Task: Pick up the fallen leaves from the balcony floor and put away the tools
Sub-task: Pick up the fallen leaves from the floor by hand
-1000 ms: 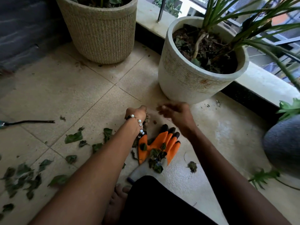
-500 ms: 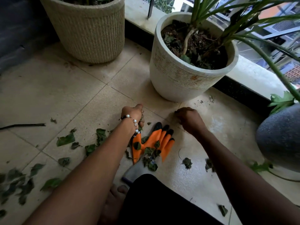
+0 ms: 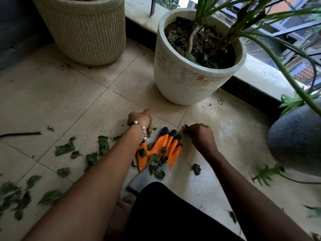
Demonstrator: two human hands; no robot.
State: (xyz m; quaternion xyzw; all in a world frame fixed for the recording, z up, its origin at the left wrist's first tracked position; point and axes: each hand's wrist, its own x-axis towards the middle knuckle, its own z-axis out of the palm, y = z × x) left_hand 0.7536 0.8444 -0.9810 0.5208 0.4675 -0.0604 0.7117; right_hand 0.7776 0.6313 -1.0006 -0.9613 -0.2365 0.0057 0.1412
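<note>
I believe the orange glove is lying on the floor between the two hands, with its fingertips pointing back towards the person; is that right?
Not quite. The head view shows the orange glove lying on the floor between the left hand and the right hand, but its black fingertips point away from the person, towards the white pot; its grey cuff is nearest the person.

Open tile ahead, pots crowding the far edge

Bare floor (image 3: 52, 94) lies open left of the hands; the white pot (image 3: 187, 84) and woven pot (image 3: 86, 32) block the far side, a grey pot (image 3: 295, 136) the right, the orange glove (image 3: 159, 148) between both arms.
</note>
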